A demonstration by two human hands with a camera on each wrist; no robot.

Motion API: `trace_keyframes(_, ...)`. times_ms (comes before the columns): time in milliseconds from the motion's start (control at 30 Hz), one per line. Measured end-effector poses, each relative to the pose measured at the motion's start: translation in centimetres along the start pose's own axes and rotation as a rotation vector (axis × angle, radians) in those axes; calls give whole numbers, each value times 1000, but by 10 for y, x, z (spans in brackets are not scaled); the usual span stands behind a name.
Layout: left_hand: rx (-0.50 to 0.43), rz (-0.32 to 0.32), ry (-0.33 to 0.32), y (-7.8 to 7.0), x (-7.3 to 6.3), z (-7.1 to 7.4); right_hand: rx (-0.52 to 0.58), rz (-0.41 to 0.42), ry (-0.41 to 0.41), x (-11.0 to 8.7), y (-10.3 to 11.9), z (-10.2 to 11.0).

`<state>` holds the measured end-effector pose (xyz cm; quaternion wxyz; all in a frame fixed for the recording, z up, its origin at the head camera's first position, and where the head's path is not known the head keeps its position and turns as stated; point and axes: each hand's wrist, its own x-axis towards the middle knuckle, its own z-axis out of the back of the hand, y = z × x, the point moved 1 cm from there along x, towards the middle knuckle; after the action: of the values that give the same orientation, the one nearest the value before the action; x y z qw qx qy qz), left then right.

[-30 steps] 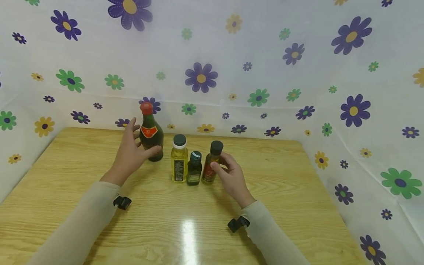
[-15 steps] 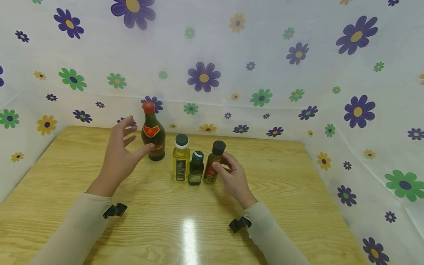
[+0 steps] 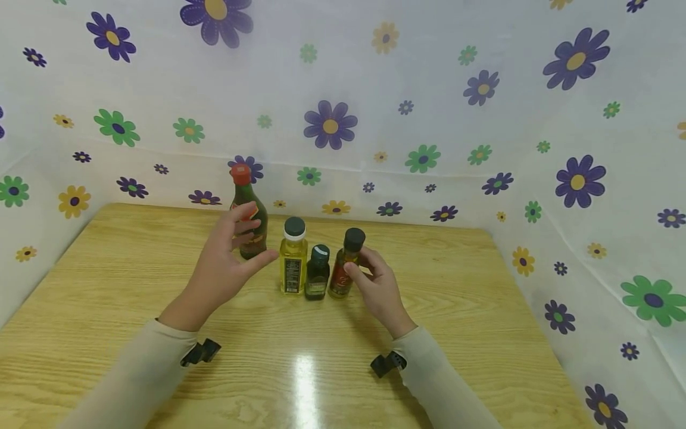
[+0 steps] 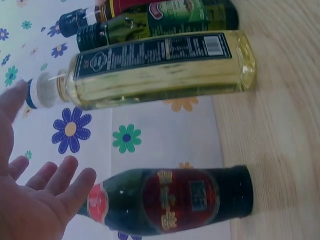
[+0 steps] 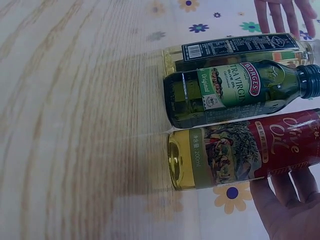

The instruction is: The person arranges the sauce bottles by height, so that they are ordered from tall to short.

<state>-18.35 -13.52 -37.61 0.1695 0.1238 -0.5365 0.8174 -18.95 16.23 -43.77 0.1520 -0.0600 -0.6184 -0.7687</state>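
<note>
My left hand (image 3: 220,271) is spread in front of a tall dark green bottle (image 3: 245,192) with a red cap, partly covering it. Its thumb points at a square bottle of yellow oil (image 3: 292,275); whether they touch I cannot tell. In the left wrist view no fingers (image 4: 75,187) wrap around either bottle. My right hand (image 3: 382,293) holds a small olive oil bottle (image 5: 235,152) with a red label and black cap, thumb in front and fingers behind. Beside it stands a small dark green olive oil bottle (image 5: 230,92). All the bottles are upright on the table.
The wooden table (image 3: 439,333) bears the bottles towards its back edge. White cloth (image 3: 386,77) with printed flowers rises behind and at both sides. The yellow, small green and red-labelled bottles stand close in a row; the tall one is farther back left.
My left hand has moved from beside the tall bottle, first left and back, then right and forward towards the yellow oil bottle. My right hand has stayed on the red-labelled bottle.
</note>
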Motion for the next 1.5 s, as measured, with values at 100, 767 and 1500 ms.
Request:
trace_keyframes(100,3,-2,26,-1,1,-6,-8,-5,-6,0,-1,0)
trace_keyframes(767,-15,40,142,-8,11,-37,-9,-3,-6,0,-2,1)
trace_keyframes(1500,73,90,140,-7,13,-42,-17,-2,-1,1,-1,0)
